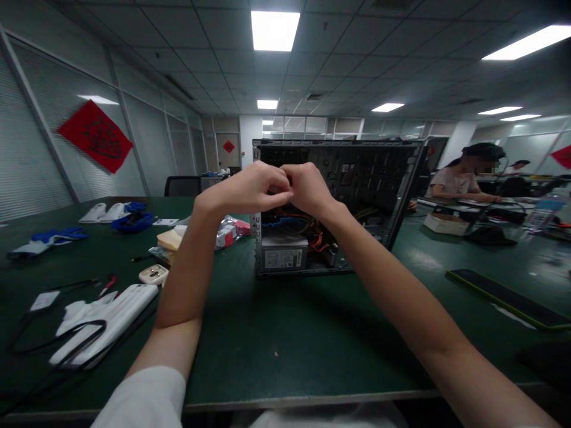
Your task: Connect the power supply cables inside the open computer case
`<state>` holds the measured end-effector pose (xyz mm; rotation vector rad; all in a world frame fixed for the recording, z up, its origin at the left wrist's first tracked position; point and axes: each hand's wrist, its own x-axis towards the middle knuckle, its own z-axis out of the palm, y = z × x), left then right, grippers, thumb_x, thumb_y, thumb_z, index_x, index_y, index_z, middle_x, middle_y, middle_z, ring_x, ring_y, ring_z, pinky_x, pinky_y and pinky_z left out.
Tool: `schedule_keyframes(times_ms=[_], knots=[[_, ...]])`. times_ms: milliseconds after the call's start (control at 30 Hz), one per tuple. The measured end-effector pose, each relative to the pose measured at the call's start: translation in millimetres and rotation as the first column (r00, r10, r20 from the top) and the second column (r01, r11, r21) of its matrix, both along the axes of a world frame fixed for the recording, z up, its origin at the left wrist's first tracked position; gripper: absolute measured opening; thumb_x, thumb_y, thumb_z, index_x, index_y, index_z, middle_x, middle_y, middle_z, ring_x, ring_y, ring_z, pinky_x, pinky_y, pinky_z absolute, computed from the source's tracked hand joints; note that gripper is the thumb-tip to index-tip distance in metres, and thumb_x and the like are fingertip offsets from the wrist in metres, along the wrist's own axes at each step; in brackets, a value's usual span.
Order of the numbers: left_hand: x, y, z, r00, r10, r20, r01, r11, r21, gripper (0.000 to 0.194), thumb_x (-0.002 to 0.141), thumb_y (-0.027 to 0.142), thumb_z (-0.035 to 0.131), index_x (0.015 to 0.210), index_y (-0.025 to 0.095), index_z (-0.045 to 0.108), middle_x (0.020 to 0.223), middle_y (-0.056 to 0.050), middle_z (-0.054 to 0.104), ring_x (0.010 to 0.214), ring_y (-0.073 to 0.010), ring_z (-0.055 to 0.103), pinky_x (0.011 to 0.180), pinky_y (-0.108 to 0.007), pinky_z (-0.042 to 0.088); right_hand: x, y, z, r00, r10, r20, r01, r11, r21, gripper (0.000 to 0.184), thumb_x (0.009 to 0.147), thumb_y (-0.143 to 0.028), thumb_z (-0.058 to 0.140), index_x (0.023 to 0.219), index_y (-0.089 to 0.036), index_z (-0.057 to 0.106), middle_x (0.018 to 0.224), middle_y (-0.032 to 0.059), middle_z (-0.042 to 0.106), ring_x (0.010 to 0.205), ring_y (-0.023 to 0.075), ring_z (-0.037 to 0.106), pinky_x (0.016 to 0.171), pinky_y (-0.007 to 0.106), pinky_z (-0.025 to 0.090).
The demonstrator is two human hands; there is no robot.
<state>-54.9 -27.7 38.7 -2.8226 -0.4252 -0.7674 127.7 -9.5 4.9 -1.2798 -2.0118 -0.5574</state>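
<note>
An open computer case (334, 142) stands on the green table (276, 333), its inside facing me. My left hand (252, 187) is raised at the case's upper left part, fingers curled, the thumb pointing right. Against it is my right hand (307, 184), bent at the wrist, its fingers turned inward and mostly hidden. The hands meet in front of the case opening; whatever may be between them cannot be made out. Below them sit a silver power supply (284, 252) with a label, orange cables (317, 239) and blue cables (283, 221).
On the left lie a white power strip (104, 324) with black cords, work gloves (49, 241) and plastic-bagged parts (229, 232). A black keyboard-like strip (508, 297), a white box (446, 223) and a water bottle (546, 208) are on the right. A person (464, 178) sits beyond.
</note>
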Motion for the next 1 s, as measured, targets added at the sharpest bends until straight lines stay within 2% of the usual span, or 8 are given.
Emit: schedule_keyframes(times_ms=[133, 267, 367, 467, 600, 733, 900, 1000], knots=[[14, 5, -5.1, 0.999, -0.051, 0.01, 0.051, 0.997, 0.05, 0.02, 0.096, 0.02, 0.062, 0.087, 0.013, 0.078, 0.095, -0.009, 0.078, 0.086, -0.0151, 0.07, 0.078, -0.027, 0.051, 14, -7, 9.7, 0.996, 0.087, 0.015, -0.087, 0.996, 0.009, 0.031, 0.088, -0.02, 0.062, 0.113, -0.016, 0.079, 0.098, 0.0092, 0.081, 0.088, 0.0226, 0.072, 0.07, 0.027, 0.041], [18, 17, -9.2, 0.999, 0.016, -0.038, -0.012, 0.996, 0.085, 0.013, 0.092, 0.017, 0.067, 0.097, 0.013, 0.079, 0.106, -0.009, 0.077, 0.093, -0.0169, 0.072, 0.083, -0.028, 0.052, 32, -11, 20.7, 0.993, 0.121, -0.015, -0.121, 0.992, -0.039, 0.031, 0.096, -0.024, 0.055, 0.105, -0.011, 0.082, 0.092, 0.0104, 0.08, 0.082, 0.0202, 0.069, 0.07, 0.028, 0.042], [23, 26, -16.2, 0.974, 0.167, -0.152, -0.151, 0.982, 0.11, 0.018, 0.091, 0.022, 0.071, 0.106, 0.017, 0.08, 0.111, -0.008, 0.078, 0.097, -0.0194, 0.073, 0.081, -0.028, 0.052, 45, -20, 27.9, 0.981, 0.191, 0.045, -0.167, 0.934, -0.315, 0.035, 0.101, -0.027, 0.051, 0.112, -0.013, 0.081, 0.085, 0.0071, 0.079, 0.071, 0.0177, 0.068, 0.067, 0.028, 0.045], [36, 31, -27.5, 0.935, 0.275, -0.225, -0.238, 0.955, 0.18, 0.023, 0.09, 0.028, 0.074, 0.109, 0.019, 0.08, 0.119, -0.009, 0.076, 0.104, -0.0237, 0.073, 0.079, -0.03, 0.052, 54, -33, 29.8, 0.967, 0.191, 0.168, -0.078, 0.852, -0.518, 0.034, 0.102, -0.032, 0.056, 0.121, -0.019, 0.08, 0.087, 0.0048, 0.081, 0.07, 0.0187, 0.07, 0.066, 0.029, 0.047], [56, 34, -41.3, 0.901, 0.362, -0.239, -0.308, 0.922, 0.236, 0.035, 0.091, 0.025, 0.067, 0.121, 0.011, 0.075, 0.123, -0.016, 0.074, 0.109, -0.0287, 0.073, 0.081, -0.032, 0.053, 58, -44, 26.0, 0.939, 0.188, 0.286, -0.009, 0.849, -0.528, 0.03, 0.1, -0.039, 0.061, 0.114, -0.022, 0.081, 0.098, 0.0061, 0.082, 0.08, 0.0222, 0.072, 0.067, 0.03, 0.048], [60, 33, -45.5, 0.882, 0.395, -0.256, -0.317, 0.901, 0.298, 0.035, 0.09, 0.028, 0.068, 0.12, 0.01, 0.075, 0.122, -0.018, 0.074, 0.11, -0.0308, 0.073, 0.08, -0.033, 0.053, 62, -47, 24.5, 0.946, 0.187, 0.266, -0.032, 0.866, -0.498, 0.03, 0.099, -0.038, 0.061, 0.116, -0.023, 0.081, 0.102, 0.0064, 0.082, 0.083, 0.0232, 0.073, 0.069, 0.031, 0.049], [57, 34, -44.5, 0.818, 0.504, -0.278, -0.43, 0.856, 0.287, 0.031, 0.089, 0.024, 0.067, 0.116, 0.012, 0.077, 0.117, -0.017, 0.076, 0.1, -0.0293, 0.076, 0.069, -0.032, 0.05, 70, -53, 28.1, 0.958, 0.25, 0.138, -0.121, 0.794, -0.596, 0.033, 0.097, -0.042, 0.063, 0.12, -0.027, 0.083, 0.098, 0.0031, 0.083, 0.084, 0.0237, 0.075, 0.071, 0.031, 0.054], [59, 39, -46.8, 0.834, 0.45, -0.319, -0.379, 0.888, 0.261, 0.028, 0.089, 0.027, 0.066, 0.11, 0.013, 0.078, 0.11, -0.015, 0.078, 0.091, -0.0273, 0.076, 0.065, -0.032, 0.048, 72, -62, 27.6, 0.951, 0.299, 0.081, -0.19, 0.771, -0.608, 0.034, 0.098, -0.043, 0.063, 0.121, -0.026, 0.082, 0.099, 0.0027, 0.083, 0.086, 0.023, 0.076, 0.073, 0.03, 0.055]])
